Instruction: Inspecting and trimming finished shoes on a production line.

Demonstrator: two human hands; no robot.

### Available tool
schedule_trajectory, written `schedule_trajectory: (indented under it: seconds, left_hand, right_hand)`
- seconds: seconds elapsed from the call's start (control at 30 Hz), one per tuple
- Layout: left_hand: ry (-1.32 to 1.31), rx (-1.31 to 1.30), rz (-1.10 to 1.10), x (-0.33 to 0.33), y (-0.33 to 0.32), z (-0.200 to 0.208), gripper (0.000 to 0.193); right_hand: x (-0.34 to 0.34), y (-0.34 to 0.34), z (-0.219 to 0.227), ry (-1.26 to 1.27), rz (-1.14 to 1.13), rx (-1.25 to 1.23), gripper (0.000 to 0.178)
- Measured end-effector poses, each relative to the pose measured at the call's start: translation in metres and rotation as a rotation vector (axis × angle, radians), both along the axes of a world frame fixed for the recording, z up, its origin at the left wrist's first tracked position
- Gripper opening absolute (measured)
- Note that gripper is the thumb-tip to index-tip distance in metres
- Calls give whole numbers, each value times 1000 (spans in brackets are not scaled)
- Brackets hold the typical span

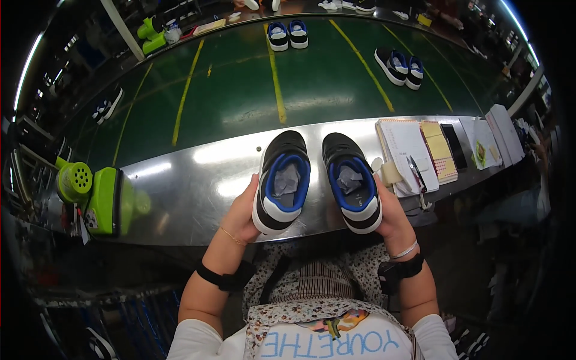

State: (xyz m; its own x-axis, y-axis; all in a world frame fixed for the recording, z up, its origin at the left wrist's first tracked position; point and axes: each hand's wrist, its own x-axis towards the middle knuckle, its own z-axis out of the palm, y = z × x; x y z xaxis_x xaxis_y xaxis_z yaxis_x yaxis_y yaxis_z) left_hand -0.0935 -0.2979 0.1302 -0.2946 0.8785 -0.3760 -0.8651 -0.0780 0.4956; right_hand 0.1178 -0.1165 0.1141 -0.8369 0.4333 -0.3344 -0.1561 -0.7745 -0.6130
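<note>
Evidently, the step in hand is the presenting or checking of a matched pair, one shoe to each hand, openings upward. At the left of the frame, a lime-green device (107, 201) stands on the steel table (180, 180). At centre left, the left hand (245, 210) grips the left shoe (285, 201) by the outer side near its heel; the thumb lies along that side, while the other fingers are largely hidden, so their spread cannot be told. This shoe's toe points to the top of the frame, its long axis leaning slightly right. Just right of centre, the right shoe (358, 198) mirrors it, toe upward in the frame, axis leaning left, so that the two axes converge at the toes. The right hand (393, 213) clasps its outer heel side, thumb on the flank, remaining fingers mostly concealed. Whether either sole touches the steel is perhaps unclear from overhead. The next move presumably calls for an even grip, with the heels kept level. Farther right lie a notebook (408, 144) and metal snips (415, 171).
</note>
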Motion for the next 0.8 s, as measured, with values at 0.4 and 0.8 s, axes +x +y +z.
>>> schedule_trajectory:
  seconds: [0.4, 0.8]
  left_hand:
    - [-379, 104, 146, 24, 45, 7, 30]
    - [-334, 115, 133, 35, 47, 13, 31]
  right_hand:
    - [-36, -18, 19, 153, -123, -493, 37]
    - [-41, -26, 37, 169, -145, -419, 36]
